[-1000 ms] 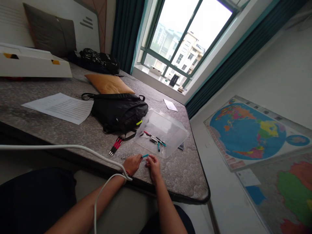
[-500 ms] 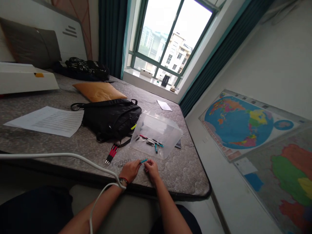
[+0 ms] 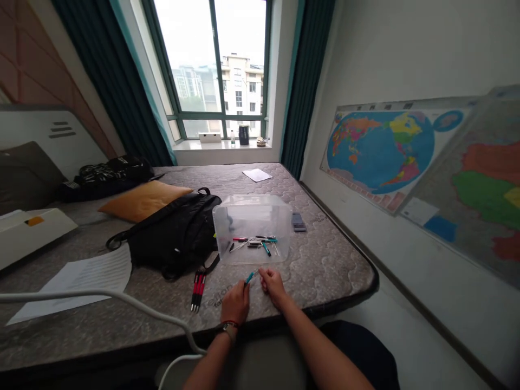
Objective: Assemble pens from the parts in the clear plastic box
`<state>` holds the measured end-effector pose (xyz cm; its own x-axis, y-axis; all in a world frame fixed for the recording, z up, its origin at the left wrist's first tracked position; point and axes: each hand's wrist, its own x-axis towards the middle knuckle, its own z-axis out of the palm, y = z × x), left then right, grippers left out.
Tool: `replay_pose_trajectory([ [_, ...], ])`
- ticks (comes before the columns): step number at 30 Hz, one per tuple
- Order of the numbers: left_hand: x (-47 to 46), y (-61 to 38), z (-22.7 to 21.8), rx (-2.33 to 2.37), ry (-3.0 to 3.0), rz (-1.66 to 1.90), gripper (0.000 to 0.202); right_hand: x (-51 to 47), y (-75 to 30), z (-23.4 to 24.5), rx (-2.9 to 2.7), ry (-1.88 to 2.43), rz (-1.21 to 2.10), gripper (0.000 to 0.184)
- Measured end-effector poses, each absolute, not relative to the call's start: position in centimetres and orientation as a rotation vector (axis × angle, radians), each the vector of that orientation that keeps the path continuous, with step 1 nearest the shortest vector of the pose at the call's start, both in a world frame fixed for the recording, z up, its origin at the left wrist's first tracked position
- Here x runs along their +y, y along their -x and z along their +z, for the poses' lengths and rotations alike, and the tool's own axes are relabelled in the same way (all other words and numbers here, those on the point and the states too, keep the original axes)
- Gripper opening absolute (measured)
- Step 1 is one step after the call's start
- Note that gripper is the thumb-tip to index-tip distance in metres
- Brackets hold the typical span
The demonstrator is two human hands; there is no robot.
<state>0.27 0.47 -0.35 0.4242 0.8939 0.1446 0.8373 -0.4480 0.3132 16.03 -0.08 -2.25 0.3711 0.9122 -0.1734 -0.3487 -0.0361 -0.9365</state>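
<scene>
A slim teal pen [image 3: 251, 277] lies between my hands above the mattress, its thin silver tip toward my right fingers. My left hand [image 3: 235, 303] grips its lower end, and my right hand [image 3: 272, 287] pinches the far end. Straight ahead of my hands stands a transparent plastic box [image 3: 252, 227], with several pens and pen parts [image 3: 254, 242] in red, teal and black inside. A bundle of red-and-black pens [image 3: 198, 290] lies on the mattress left of my left hand. My left wrist wears a watch and a red band.
The grey quilted mattress [image 3: 325, 271] ends in a dark edge just past my hands. A black bag [image 3: 174, 235] touches the box's left side. Left lie printed paper [image 3: 77, 281] and a white cable [image 3: 122, 297]. A small dark stack [image 3: 298, 222] sits right of the box.
The view has swung right and levelled, bringing the window straight ahead. My hands stay together on the teal pen, which now tilts up to the right.
</scene>
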Motion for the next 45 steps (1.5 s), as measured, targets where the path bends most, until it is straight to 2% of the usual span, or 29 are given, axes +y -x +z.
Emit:
replay_pose_trajectory([
  [7,0.4,-0.4,0.1,1.481,-2.566,0.357,0.033,-0.5,-16.0,-2.4,-0.748,1.250,1.072,0.049],
  [13,0.5,-0.5,-0.2,1.465,-2.583,0.334,0.026,-0.7,-16.1,-2.4,-0.845,1.254,1.117,0.041],
  [20,0.5,-0.6,-0.6,1.622,-2.470,0.364,0.032,-0.4,-16.6,-2.5,-0.621,1.126,1.173,0.041],
  [26,0.4,-0.8,-0.2,1.629,-2.462,0.362,0.025,-1.0,-17.9,-2.0,-0.391,0.901,1.321,0.037],
  [32,0.3,-0.6,-0.1,1.644,-2.425,0.373,0.013,-1.3,-18.0,-2.1,-0.594,0.981,1.461,0.032],
  [39,0.5,-0.4,-0.1,1.605,-2.431,0.383,0.015,-0.5,-17.8,-0.6,-0.978,1.219,1.595,0.030],
  [41,0.5,-0.5,-0.2,1.607,-2.434,0.392,0.015,0.3,-18.3,0.4,-0.888,1.190,1.525,0.030],
  [45,0.4,-0.5,-0.1,1.628,-2.435,0.388,0.018,1.7,-19.8,1.4,-0.657,1.330,1.044,0.032],
])
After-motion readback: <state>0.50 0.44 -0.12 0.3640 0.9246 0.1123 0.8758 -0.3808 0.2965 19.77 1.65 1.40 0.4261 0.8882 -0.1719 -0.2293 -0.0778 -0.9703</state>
